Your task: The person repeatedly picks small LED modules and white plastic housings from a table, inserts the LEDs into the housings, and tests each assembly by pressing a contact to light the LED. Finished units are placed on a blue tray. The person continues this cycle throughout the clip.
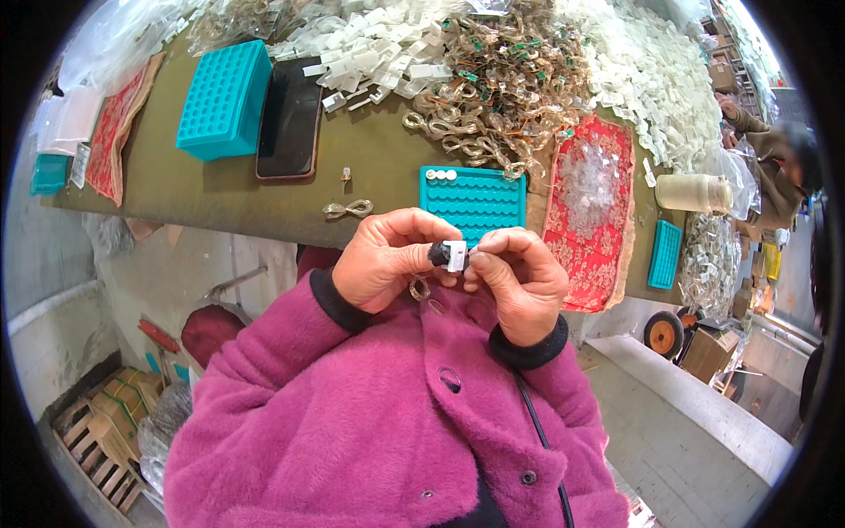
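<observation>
Close to my chest, at the table's near edge, my left hand (380, 260) pinches a small white plastic housing (456, 256) between thumb and fingers. Something black covers the tip of that thumb. My right hand (523, 280) is closed in a pinch at the housing's right side; what its fingertips hold is too small to tell. Below the left fingers hangs a small coil of clear cable (420, 288). Just beyond the hands lies a teal ridged tray (475, 204) with a few round white pieces (441, 174) in its far left corner.
A coiled cable (349, 209) lies left of the hands. Farther back are a teal rack (224, 99), a phone (290, 119), a heap of coiled cables (502, 88) and piled white plastic pieces (387, 48). A red patterned cloth (568, 277) carries small clear pieces. Another person (775, 167) is at far right.
</observation>
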